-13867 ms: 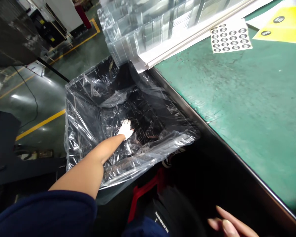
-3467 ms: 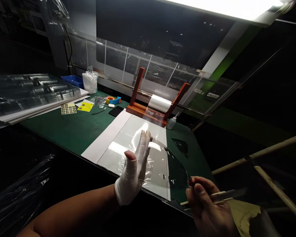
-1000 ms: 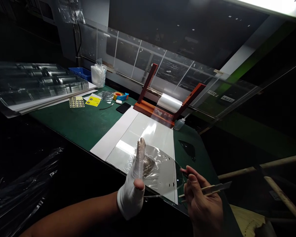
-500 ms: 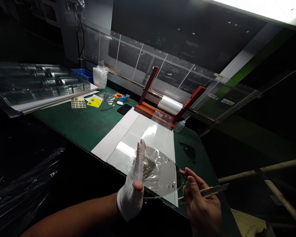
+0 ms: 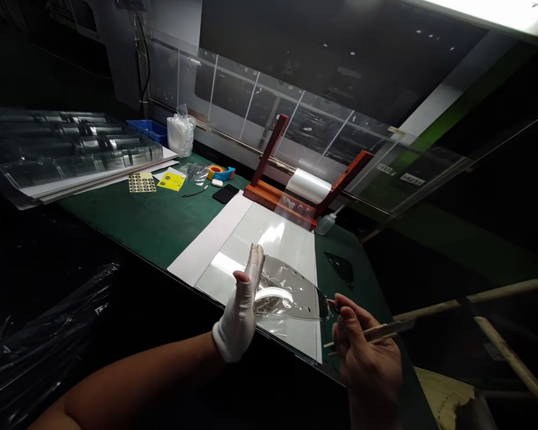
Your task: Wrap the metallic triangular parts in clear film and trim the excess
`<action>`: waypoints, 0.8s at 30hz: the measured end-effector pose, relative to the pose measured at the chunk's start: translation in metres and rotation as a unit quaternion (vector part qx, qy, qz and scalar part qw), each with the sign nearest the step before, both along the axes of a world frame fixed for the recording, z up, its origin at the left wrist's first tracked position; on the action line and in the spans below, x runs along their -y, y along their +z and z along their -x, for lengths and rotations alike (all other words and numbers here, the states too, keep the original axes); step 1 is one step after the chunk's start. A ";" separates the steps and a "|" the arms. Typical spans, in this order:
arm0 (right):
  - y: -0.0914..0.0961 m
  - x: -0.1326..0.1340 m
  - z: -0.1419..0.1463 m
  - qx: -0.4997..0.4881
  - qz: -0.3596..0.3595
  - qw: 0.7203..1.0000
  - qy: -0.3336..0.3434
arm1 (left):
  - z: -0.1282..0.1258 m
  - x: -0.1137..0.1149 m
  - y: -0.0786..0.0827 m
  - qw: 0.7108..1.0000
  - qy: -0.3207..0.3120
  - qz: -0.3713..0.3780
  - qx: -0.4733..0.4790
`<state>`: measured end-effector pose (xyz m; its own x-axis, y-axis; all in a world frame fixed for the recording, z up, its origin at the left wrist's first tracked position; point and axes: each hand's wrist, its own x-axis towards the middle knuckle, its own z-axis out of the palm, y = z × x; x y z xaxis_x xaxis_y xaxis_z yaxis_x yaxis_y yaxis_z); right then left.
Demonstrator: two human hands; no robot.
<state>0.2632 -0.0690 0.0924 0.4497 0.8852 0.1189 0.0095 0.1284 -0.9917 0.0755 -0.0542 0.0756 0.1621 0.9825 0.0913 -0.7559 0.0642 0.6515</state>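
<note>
A clear, curved panel (image 5: 296, 283) with a rounded outline hangs over the white board, light glaring off its wrinkled, film-like surface. My left hand (image 5: 240, 313), in a white glove with the thumb tip bare, is open, its straight fingers flat against the panel's left edge. At the panel's dark right end, my bare right hand (image 5: 370, 358) is closed, pinching it between thumb and forefinger. Tucked in the same hand is a thin, pale, tweezer-like tool (image 5: 383, 331). Beneath the panel lies a clear sheet on the white board (image 5: 197, 257).
Behind the board stands a reddish wooden stand (image 5: 269, 194) with a film roll (image 5: 311, 185). A squeeze bottle (image 5: 326, 224) and a dark triangular piece (image 5: 341, 269) are at right. Leftward lie a phone (image 5: 226, 193), tape dispenser (image 5: 222, 173), stickers (image 5: 142, 183) and stacked clear trays (image 5: 85, 140).
The panel has tilted to a flatter angle, its near edge rising and its glare shifting. My left hand has turned and moved slightly up, thumb now higher. My right hand keeps its grip.
</note>
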 end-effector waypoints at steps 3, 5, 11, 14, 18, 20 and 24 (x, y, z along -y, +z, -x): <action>0.001 0.001 -0.001 -0.004 0.000 1.000 0.007 | 0.001 -0.002 0.004 1.000 -0.015 0.023 0.008; -0.001 0.002 -0.002 -0.004 -0.002 1.000 0.013 | 0.002 -0.001 0.005 0.999 -0.015 0.029 0.008; 0.006 -0.002 -0.009 0.017 -0.029 0.999 0.022 | 0.006 -0.005 0.011 1.000 -0.011 -0.004 0.002; 0.033 -0.011 -0.012 0.063 -0.098 0.992 0.044 | 0.009 -0.017 0.030 0.993 0.018 -0.115 -0.019; 0.080 -0.017 -0.010 0.159 -0.219 0.961 0.050 | 0.015 -0.037 0.063 0.960 0.133 -0.245 -0.038; 0.098 -0.015 -0.006 0.190 -0.258 0.945 0.058 | 0.020 -0.045 0.071 0.947 0.162 -0.273 -0.042; 0.116 -0.010 0.001 0.218 -0.306 0.923 0.082 | 0.033 -0.056 0.067 0.925 0.179 -0.324 -0.091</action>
<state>0.2623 -0.0590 0.2084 0.1073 0.6446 0.7570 0.3205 0.6983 -0.6401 0.0425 0.0018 0.1424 -0.0923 0.7254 0.6821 -0.5269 -0.6168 0.5847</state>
